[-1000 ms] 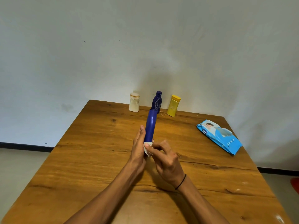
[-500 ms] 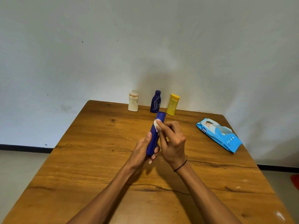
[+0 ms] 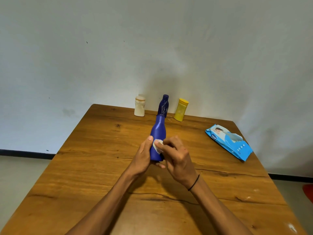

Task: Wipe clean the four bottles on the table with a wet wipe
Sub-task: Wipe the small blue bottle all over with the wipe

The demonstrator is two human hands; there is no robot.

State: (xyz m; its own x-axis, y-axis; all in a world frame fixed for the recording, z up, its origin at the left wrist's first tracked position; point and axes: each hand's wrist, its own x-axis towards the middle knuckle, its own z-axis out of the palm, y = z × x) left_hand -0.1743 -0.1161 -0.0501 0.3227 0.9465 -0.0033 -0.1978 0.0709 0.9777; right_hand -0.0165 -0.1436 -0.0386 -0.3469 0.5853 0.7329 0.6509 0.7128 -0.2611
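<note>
My left hand [image 3: 143, 158] has its fingers clamped around the lower body of the blue bottle [image 3: 158, 133], holding it above the middle of the surface [image 3: 94, 167], its neck tilted away from me toward the far edge. My right hand [image 3: 177, 160] has its fingers pinched together on a small white wet wipe [image 3: 157, 146], which is pressed against the bottle's side just above my left thumb. Three other bottles stand upright in a row along the far edge: a cream bottle [image 3: 139, 106], a dark blue bottle [image 3: 164, 105] and a yellow bottle [image 3: 180, 110]. A blue wipes pack [image 3: 228, 142] lies near the right edge, well apart from my hands.
</note>
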